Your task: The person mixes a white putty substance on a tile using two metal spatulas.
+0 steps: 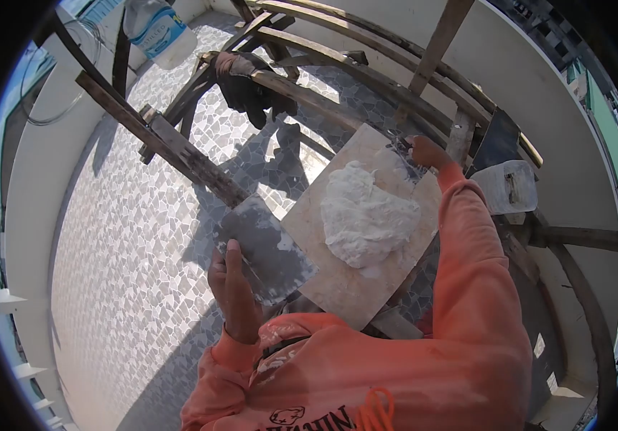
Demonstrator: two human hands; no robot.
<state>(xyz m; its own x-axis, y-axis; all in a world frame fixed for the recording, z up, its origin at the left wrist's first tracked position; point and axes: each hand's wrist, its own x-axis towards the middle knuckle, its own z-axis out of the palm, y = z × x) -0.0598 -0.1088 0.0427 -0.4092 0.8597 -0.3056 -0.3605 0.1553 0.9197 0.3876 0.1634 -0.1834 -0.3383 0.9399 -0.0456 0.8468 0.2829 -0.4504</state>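
A mound of white putty-like paste lies on a square, tan, stone-patterned board in front of me. My left hand grips a flat grey plate by its edge, thumb on top. White smears mark the plate, and its right side overlaps the board in this view. At the board's far right corner, my right hand is closed around a paste-smeared tool; I cannot tell its exact kind.
Wooden beams form a frame behind the board, with a dark cloth or glove draped over one. A clear plastic container sits at the right. A labelled plastic jug stands at the upper left. Mosaic-patterned floor spreads below.
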